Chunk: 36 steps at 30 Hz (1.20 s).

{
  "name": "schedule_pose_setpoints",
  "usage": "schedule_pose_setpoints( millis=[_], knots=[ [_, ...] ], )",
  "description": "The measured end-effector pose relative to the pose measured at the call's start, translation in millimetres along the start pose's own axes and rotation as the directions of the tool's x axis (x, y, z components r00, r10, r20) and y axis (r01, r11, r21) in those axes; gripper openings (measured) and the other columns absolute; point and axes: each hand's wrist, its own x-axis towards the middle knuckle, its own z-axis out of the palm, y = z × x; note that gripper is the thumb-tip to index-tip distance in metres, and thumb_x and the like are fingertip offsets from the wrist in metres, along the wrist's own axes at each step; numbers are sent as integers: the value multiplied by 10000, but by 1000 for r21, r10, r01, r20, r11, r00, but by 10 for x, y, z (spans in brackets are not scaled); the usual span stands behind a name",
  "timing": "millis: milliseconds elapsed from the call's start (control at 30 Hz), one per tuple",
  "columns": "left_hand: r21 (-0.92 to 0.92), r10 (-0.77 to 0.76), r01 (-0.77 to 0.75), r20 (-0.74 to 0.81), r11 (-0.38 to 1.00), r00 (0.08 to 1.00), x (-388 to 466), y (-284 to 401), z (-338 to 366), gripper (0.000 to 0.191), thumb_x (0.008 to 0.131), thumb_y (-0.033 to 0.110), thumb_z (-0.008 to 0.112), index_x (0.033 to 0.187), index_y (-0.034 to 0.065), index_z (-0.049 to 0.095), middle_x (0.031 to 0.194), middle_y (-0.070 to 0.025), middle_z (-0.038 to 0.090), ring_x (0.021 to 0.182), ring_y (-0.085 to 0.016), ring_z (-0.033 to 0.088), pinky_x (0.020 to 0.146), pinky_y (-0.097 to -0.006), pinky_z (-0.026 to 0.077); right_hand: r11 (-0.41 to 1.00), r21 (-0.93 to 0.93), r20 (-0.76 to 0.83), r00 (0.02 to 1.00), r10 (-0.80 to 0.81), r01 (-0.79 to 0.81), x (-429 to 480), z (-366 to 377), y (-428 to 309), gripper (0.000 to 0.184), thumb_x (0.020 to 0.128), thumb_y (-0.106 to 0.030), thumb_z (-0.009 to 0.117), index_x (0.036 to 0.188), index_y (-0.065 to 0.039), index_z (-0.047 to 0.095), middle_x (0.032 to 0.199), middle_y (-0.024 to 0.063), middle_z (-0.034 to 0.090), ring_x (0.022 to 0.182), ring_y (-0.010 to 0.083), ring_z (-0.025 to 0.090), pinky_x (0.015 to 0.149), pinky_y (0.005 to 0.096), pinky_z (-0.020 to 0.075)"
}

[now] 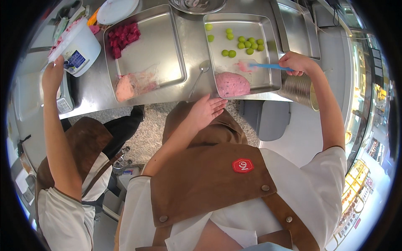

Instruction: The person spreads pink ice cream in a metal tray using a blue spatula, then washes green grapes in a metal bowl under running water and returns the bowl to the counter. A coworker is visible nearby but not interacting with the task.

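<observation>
My right hand grips the blue handle of a spatula, its pale blade smeared with pink over the right-hand steel tray. Several green grapes lie loose toward that tray's far side. A mound of pink mixture with dark flecks sits in its near left corner. My left hand is held flat and empty, fingers extended, just below that corner; whether it touches the tray cannot be told. Left of the tray, a steel spoon rests on the steel table.
Another steel tray holds dark red fruit chunks and a peach-pink mound. At left, a co-worker's hand holds a white tub. A ribbed can stands by the right edge; a steel bowl is at the back.
</observation>
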Motion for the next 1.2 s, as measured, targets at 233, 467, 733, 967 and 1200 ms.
schedule_pose_setpoints(
  millis=[233,467,733,967,1200],
  knots=[
    [-29,11,-11,-25,1000,1000,-24,-4,38,613,1060,417,342,1388,-95,422,1383,-179,543,1237,-238,523,1089,-375,400,944,-299,31,990,-138,142,128,-110,-473,181,850,-178,545,781,-32,627,557,63,541,403,136,395,371,318,298],
    [-38,10,-13,-68,999,998,-43,37,65,604,1062,401,343,1373,-109,424,1371,-198,546,1221,-246,528,1077,-369,410,647,-740,-281,788,-547,186,-612,385,-216,188,906,-171,564,980,-96,720,851,152,698,729,326,666,630,442,531],
    [-33,-10,7,-110,999,994,6,54,151,584,1065,378,339,1344,-126,434,1356,-228,547,1170,-259,543,1050,-361,432,801,-597,-562,738,-372,-51,-1019,1589,257,326,920,-124,562,1234,-153,643,825,119,637,689,339,677,571,445,542],
    [-44,-17,11,-136,999,991,-6,80,178,557,1066,349,350,1333,-134,435,1338,-245,549,1153,-287,553,1042,-372,445,955,-291,-640,732,-233,50,-1564,2260,376,358,941,-114,576,1297,-131,606,852,127,616,687,345,658,576,457,523],
    [-54,-19,10,-178,998,984,36,43,195,549,1064,333,365,1327,-145,427,1322,-249,550,1146,-291,553,1023,-368,461,984,-175,-724,671,-160,46,-1125,2112,167,326,962,-132,558,1282,-147,621,887,134,632,751,373,644,627,476,498]
  ],
)
